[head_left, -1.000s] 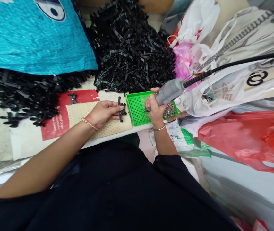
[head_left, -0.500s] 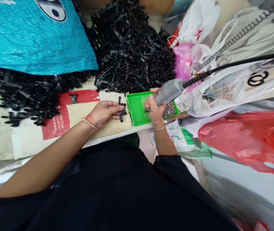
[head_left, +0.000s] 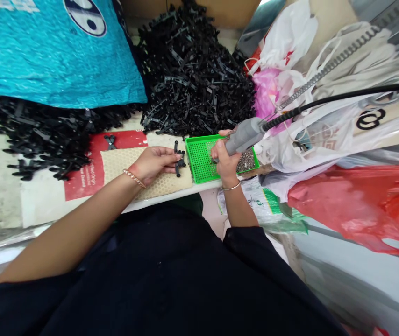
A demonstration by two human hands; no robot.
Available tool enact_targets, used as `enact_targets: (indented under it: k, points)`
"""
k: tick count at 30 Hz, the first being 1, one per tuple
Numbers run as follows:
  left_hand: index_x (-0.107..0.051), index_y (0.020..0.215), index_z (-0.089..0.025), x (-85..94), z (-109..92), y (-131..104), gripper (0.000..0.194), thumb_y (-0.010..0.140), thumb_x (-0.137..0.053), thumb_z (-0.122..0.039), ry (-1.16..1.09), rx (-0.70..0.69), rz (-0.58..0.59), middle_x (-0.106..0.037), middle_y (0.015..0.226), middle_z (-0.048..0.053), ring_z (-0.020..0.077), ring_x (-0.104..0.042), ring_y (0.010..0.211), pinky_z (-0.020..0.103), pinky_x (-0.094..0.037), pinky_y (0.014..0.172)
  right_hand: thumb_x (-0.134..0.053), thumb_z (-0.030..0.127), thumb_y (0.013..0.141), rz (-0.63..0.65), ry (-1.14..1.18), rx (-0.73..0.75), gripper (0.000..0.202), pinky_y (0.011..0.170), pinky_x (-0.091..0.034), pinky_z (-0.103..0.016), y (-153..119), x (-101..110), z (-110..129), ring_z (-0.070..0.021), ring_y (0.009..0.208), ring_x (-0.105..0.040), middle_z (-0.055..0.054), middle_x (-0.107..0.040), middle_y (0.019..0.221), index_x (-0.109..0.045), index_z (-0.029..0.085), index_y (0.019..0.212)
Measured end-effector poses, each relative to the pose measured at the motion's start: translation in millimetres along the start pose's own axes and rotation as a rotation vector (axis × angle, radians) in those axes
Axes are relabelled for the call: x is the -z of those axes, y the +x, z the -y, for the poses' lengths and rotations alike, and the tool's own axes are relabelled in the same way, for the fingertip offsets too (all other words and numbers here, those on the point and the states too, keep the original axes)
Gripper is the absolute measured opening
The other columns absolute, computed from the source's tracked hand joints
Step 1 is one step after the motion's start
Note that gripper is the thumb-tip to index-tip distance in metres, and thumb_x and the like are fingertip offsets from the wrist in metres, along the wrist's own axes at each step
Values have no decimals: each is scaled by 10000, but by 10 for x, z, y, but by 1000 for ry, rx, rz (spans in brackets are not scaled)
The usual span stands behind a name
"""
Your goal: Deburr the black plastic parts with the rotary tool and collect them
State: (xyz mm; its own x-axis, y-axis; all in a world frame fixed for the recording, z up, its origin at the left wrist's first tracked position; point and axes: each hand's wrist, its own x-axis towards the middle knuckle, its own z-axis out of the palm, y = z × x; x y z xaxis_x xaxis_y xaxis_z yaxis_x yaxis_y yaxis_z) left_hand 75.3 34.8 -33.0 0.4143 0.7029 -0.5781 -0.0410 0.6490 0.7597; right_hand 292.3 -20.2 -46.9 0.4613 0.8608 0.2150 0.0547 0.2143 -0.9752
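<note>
Between its fingertips, my left hand [head_left: 155, 164] pinches a small black plastic part [head_left: 179, 163] with jointed arms, over a honeycomb-patterned pad [head_left: 125, 168]. My right hand [head_left: 225, 161] is wrapped around a grey electric screwdriver [head_left: 245, 134] with a black cable [head_left: 311, 105] at its rear. The tool's tip is hidden behind my fingers, above a green perforated tray [head_left: 196, 175]. Small metal screws [head_left: 246, 161] lie in the tray's right part. Another black part [head_left: 109, 142] rests on red printed card [head_left: 80, 179] left of the pad.
A big heap of black plastic parts [head_left: 195, 74] rises behind the tray. More parts [head_left: 45, 135] spread out at the left, under a blue sack [head_left: 59, 60]. Plastic bags, including a red one [head_left: 353, 200], crowd the right side. A grey coiled cord [head_left: 325, 70] slants down to the screwdriver.
The view has shifted slightly. Both hands keep their grips, and the black part and the screwdriver stay nearly in the same place relative to the tray.
</note>
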Motion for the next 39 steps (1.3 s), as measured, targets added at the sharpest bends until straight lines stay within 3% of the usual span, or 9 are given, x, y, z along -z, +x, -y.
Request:
enact_targets:
  k: [8, 15, 22, 27, 30, 34, 39]
  points:
    - [-774, 760, -120, 12, 41, 23, 300, 650, -1044, -188, -6, -32, -11, -789, 766, 89, 152, -731, 644, 250, -646, 612, -738, 859, 780, -19, -34, -27, 726, 537, -456, -329, 35, 0, -45, -149, 519, -459, 84, -405, 609, -644, 316, 1253]
    - [-780, 782, -96, -1, 14, 7, 321, 642, -1053, -190, 17, -13, -23, -786, 780, 70, 139, -735, 658, 241, -651, 628, -749, 732, 863, 5, 34, 37, 582, 520, -442, -285, 34, -5, -44, -116, 497, -462, 107, -427, 593, -639, 269, 1197]
    - [-777, 789, -81, -26, -16, -13, 234, 727, -997, -136, 22, 11, -36, -778, 784, 63, 127, -727, 649, 236, -639, 632, -793, 683, 847, 14, 83, 67, 488, 467, -411, -263, 33, -42, 2, -93, 448, -428, 130, -417, 556, -580, 278, 1017]
    - [-763, 766, -89, -55, -33, -24, 245, 717, -1000, -122, 30, 8, -62, -765, 756, 49, 118, -709, 632, 237, -631, 630, -813, 609, 868, 7, 123, 78, 438, 483, -408, -247, 36, -26, 8, -80, 461, -470, 122, -479, 570, -659, 262, 1088]
    - [-759, 754, -92, -61, -30, -30, 262, 704, -1013, -130, 37, 8, -57, -765, 742, 49, 117, -704, 621, 241, -636, 634, -799, 622, 868, -56, 147, 85, 452, 494, -392, -243, 88, -33, 90, -74, 466, -453, 132, -443, 570, -668, 288, 1144]
    - [-763, 766, -90, -60, -18, -26, 235, 729, -994, -114, 34, -1, -57, -774, 758, 61, 118, -708, 623, 231, -630, 623, -686, 672, 929, -81, 201, 115, 444, 503, -374, -243, 194, -213, 301, -74, 456, -393, 132, -336, 574, -640, 313, 1186]
    - [-752, 752, -92, -66, -5, -12, 250, 723, -1000, -115, 18, -9, -45, -755, 721, 50, 111, -690, 594, 230, -626, 610, -680, 586, 938, -3, 347, 59, 354, 503, -376, -248, 285, -660, 417, -82, 460, -349, 130, -281, 574, -597, 309, 1140]
